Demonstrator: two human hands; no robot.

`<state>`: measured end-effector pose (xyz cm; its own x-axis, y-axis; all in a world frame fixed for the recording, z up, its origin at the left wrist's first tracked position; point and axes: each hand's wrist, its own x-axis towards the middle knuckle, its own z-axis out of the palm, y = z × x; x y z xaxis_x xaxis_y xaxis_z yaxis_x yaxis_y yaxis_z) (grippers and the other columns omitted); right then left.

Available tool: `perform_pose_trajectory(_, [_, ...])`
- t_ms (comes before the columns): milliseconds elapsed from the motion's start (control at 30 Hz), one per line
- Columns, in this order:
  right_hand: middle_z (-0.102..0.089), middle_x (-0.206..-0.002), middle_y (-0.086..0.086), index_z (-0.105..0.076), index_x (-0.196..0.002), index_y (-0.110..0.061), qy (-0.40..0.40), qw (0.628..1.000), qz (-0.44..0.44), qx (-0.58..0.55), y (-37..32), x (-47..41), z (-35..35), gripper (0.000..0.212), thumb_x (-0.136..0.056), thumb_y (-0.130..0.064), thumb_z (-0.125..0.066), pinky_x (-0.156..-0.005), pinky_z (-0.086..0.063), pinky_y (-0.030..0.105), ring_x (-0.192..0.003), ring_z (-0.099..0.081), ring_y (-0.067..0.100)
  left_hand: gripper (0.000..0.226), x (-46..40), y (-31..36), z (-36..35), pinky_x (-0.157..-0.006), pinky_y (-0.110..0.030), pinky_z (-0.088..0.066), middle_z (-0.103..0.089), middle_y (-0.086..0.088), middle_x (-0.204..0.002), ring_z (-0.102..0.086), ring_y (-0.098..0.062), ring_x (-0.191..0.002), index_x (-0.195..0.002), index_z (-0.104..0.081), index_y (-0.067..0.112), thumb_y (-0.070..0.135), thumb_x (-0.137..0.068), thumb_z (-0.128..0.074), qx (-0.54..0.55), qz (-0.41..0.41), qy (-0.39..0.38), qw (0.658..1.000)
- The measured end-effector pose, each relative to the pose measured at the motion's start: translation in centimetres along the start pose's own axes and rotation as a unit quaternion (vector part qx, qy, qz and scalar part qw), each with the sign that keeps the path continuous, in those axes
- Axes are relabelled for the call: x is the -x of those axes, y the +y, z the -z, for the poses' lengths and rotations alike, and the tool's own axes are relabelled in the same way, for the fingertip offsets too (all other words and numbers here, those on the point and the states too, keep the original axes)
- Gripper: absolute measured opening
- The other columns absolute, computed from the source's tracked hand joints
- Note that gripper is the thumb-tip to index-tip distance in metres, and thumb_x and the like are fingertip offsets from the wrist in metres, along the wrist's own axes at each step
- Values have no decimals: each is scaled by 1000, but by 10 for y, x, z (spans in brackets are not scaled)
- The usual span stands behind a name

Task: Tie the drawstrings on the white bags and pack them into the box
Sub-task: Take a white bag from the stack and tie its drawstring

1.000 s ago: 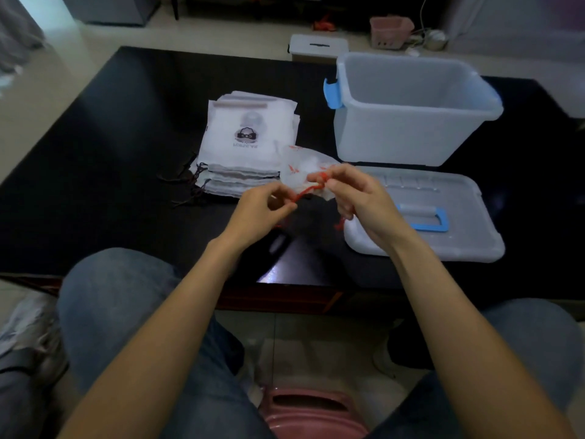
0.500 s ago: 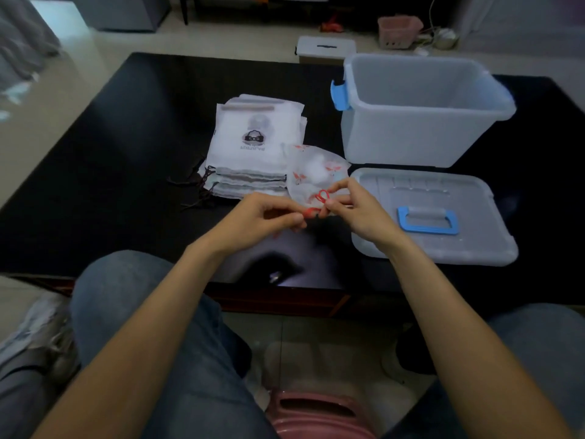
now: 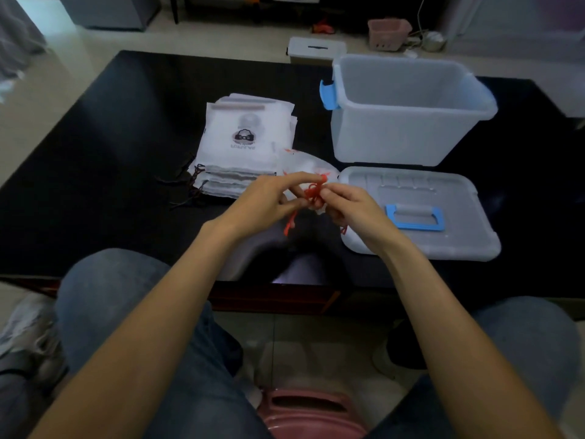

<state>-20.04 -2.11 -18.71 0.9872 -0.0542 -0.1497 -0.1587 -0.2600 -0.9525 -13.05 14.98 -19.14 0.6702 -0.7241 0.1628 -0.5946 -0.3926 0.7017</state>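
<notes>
Red drawstring (image 3: 313,193) mid-knot, pinched between both hands just in front of the box lid (image 3: 421,210).

I note the white bag (image 3: 300,164) hangs off the far side of the grip, toward the stack of bags (image 3: 243,147), so its body runs away from me while the cord ends trail down toward me. Left hand (image 3: 269,202) pinches the cord with forefinger stretched out over the loop; right hand (image 3: 351,207) pinches the knot from the lid side, fingers curled. The open box (image 3: 408,134) stands just behind the lid, on the right hand's side, so I judge that hand nearer for packing. Top bag of the stack carries a dark round logo with a line of lettering under it; too blurred to read.
</notes>
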Motion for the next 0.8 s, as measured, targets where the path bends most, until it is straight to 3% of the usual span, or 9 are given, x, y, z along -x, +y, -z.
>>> perform_pose_trajectory(133, [-63,-72,-15,-65,-103,-18,14,1000,21,-2,-5,3,-7,14,-94,-24,-56,-55,-40,3,-59,-56,-14,44,-2,5,0,-63,-4,-39,-64,12,-86,-56,9,-55,-126,-52,38,26,-86,-65,-80,-27,-3,996])
perform_pose_trajectory(267, [-63,-71,-5,-68,-95,-6,94,995,10,-28,-2,-2,-11,18,-95,-17,-54,-54,-41,6,-54,-56,-10,37,-2,9,-3,-69,-26,-52,-66,12,-80,-62,-1,-62,-113,-49,24,31,-82,-69,-71,11,47,996])
perform_pose_trajectory(333, [-61,-68,-3,-68,-91,-4,96,994,-4,-43,-1,-1,-9,20,-96,-16,-53,-51,-38,7,-47,-52,-8,33,-2,6,-2,-71,-29,-54,-65,12,-81,-66,-8,-68,-105,-49,19,31,-82,-69,-45,27,103,993])
perform_pose_trajectory(467, [-62,-69,-3,-67,-84,-10,82,996,-6,-27,-3,0,-9,22,-96,-20,-52,-49,-37,5,-48,-52,-9,27,-6,2,-3,-73,-25,-51,-66,4,-94,-61,-10,-80,-108,-63,21,27,-83,-70,-77,-25,108,991])
perform_pose_trajectory(567, [-64,-71,0,-69,-90,-5,83,996,-3,-16,-4,-2,-7,24,-96,-21,-52,-51,-38,7,-50,-52,-8,19,-9,5,-4,-69,-23,-48,-66,6,-89,-59,-9,-77,-100,-69,24,30,-82,-69,-78,-39,103,991])
perform_pose_trajectory(667, [-63,-67,-7,-71,-94,-11,84,996,-2,-19,-3,-2,-6,22,-96,-22,-53,-50,-37,7,-49,-51,-8,21,-9,4,-3,-66,-19,-46,-66,7,-88,-59,-7,-76,-95,-70,24,36,-78,-71,-60,-32,107,992])
perform_pose_trajectory(800, [-58,-60,-3,-70,-82,-13,64,998,-4,-11,-3,-1,-6,26,-97,-24,-52,-49,-36,14,-48,-45,-1,13,-7,-2,-4,-65,-22,-46,-68,1,-81,-60,-11,-73,-86,-71,16,26,-79,-73,-52,-28,119,991])
